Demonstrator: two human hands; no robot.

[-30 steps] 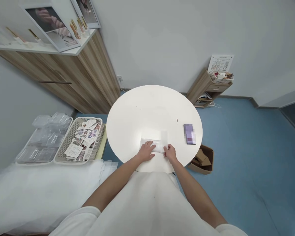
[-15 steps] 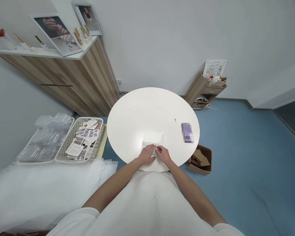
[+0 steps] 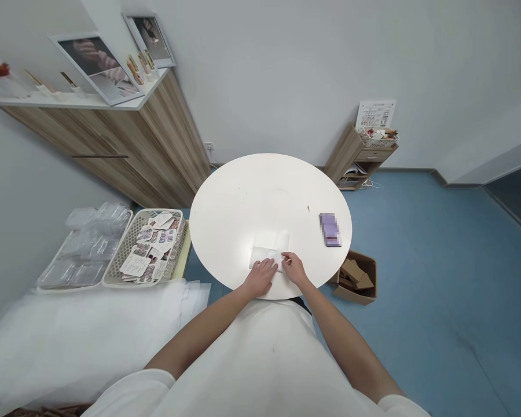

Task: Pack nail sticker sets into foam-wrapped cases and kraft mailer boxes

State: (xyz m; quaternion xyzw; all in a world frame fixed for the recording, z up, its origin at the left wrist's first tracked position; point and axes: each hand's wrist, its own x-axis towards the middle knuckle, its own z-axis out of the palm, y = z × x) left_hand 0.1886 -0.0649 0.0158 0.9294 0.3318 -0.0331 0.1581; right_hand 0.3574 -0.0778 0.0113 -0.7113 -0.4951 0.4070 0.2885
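Observation:
A thin, whitish translucent sheet (image 3: 263,255), perhaps a plastic bag or film, lies near the front edge of the white round table (image 3: 238,202). My left hand (image 3: 261,279) rests flat on its lower edge, fingers stretched out and palm down. At the sheet's right side my right hand (image 3: 294,269) has its fingers bent, with thumb and forefinger pinched at the edge. The pinched part is small and blends into the white tabletop.
A purple, partly pixelated object (image 3: 330,230) lies at the table's right. Beside the table stands a cardboard box (image 3: 356,296) holding cardboard pieces. To the left are a basket of printed cards (image 3: 167,272), clear plastic boxes (image 3: 87,272) and a wooden cabinet (image 3: 169,139).
My right hand has shifted slightly right, away from my left hand. My left hand has slid a little down toward my body, uncovering more of the sheet. The view has tilted slightly.

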